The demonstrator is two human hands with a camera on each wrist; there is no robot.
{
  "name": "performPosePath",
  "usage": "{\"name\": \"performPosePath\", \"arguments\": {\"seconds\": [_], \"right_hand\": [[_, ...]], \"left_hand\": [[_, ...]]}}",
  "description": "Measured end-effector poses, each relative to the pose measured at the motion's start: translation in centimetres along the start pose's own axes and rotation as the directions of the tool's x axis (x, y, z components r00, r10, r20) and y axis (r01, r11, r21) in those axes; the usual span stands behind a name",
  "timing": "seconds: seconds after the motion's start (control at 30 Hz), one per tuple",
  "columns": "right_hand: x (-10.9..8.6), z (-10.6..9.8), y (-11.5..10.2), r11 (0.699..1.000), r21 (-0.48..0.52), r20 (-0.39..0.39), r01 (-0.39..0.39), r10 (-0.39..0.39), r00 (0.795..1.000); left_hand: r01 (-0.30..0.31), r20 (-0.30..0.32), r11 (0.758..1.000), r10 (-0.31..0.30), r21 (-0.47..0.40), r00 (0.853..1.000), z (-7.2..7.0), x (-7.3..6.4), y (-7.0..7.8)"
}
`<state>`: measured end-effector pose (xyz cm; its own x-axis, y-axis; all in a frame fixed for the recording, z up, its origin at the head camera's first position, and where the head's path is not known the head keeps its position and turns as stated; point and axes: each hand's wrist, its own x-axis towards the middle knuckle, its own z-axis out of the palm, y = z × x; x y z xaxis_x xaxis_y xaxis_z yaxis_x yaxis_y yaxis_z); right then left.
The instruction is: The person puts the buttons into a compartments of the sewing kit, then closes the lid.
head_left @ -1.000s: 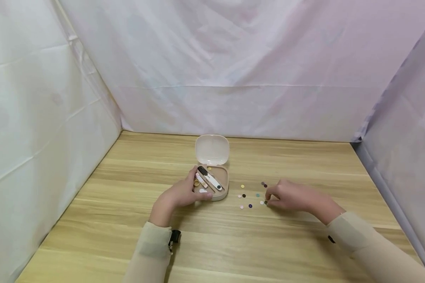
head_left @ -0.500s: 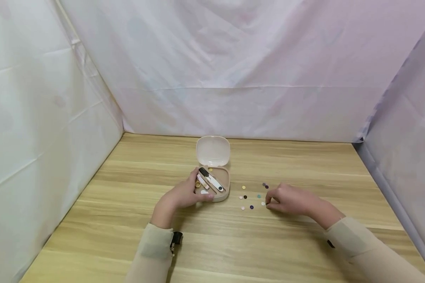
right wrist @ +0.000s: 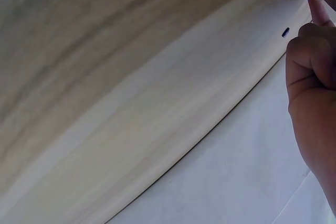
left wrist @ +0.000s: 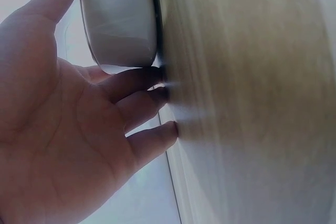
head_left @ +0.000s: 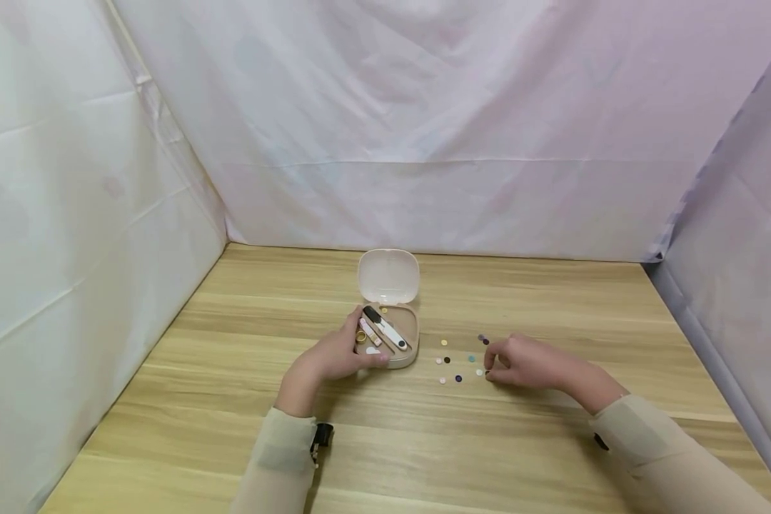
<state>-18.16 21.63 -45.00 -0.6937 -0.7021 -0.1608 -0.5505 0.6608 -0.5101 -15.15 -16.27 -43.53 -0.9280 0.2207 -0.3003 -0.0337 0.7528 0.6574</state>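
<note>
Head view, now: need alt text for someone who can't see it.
A person's right hand has its fingertips at a dark button, beside other small scattered buttons on a wood-grain table. To its left, the left hand grips an open case holding a black-and-white tool and a gold-coloured ring.

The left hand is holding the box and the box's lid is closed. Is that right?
Not quite: the lid is open, raised at the far side of the box, as the head view shows. The left hand is holding the box.
</note>
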Motion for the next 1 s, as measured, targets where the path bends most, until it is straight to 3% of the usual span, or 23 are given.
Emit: {"name": "performPosePath", "arguments": {"seconds": [0.3,1.0], "right_hand": [[0.03,0.39,-0.15,0.994,-0.085,-0.023,0.066,-0.069,0.997],[0.27,0.56,-0.04,0.993,-0.095,-0.042,0.068,-0.073,0.996]], "left_hand": [[0.001,0.001,1.0,-0.001,0.0,1.0,-0.17,-0.12,0.14],[-0.011,-0.009,0.999,0.012,0.041,1.0,0.31,0.0,-0.29]]}}
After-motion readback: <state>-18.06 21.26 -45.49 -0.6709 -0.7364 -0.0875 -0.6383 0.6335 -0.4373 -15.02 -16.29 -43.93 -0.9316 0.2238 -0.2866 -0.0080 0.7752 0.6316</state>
